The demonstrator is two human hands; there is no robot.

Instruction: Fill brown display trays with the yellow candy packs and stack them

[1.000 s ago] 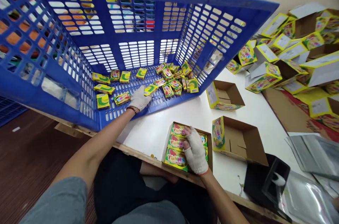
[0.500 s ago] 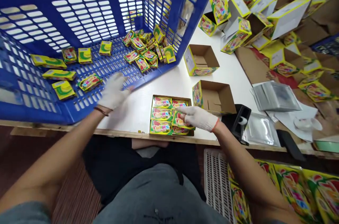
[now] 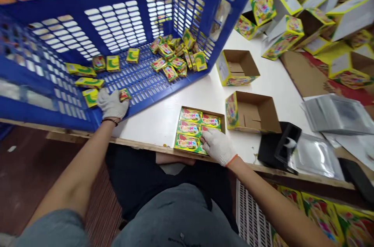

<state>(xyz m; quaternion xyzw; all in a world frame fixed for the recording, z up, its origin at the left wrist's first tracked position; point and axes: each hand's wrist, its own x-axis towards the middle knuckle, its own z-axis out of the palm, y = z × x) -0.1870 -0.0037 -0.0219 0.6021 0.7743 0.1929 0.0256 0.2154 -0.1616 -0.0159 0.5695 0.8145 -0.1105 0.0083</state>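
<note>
My left hand (image 3: pixel 113 103), in a white knit glove, is inside the blue crate, its fingers closed around a small yellow-green pack (image 3: pixel 124 94) that it partly covers. Beside it lies another yellow pack (image 3: pixel 90 97). My right hand (image 3: pixel 218 145), also gloved, rests fingers down on the lower right packs in a carton (image 3: pixel 222 122). That carton lies at the table's front edge, filled with rows of "TWINS" packs (image 3: pixel 189 127). The packs under my right fingers are partly hidden.
The blue crate (image 3: pixel 163 93) holds a heap of packs (image 3: pixel 175 58) in its far right corner. Two open cartons (image 3: pixel 253 116) stand right of the filled one. Further right are a black dispenser (image 3: pixel 280 145), clear plastic sheets (image 3: pixel 318 157) and piled printed boxes (image 3: pixel 283 36).
My left hand has moved left and down onto a pack in the crate. My right fingers have bent down onto the lower right packs. The view has shifted left.
</note>
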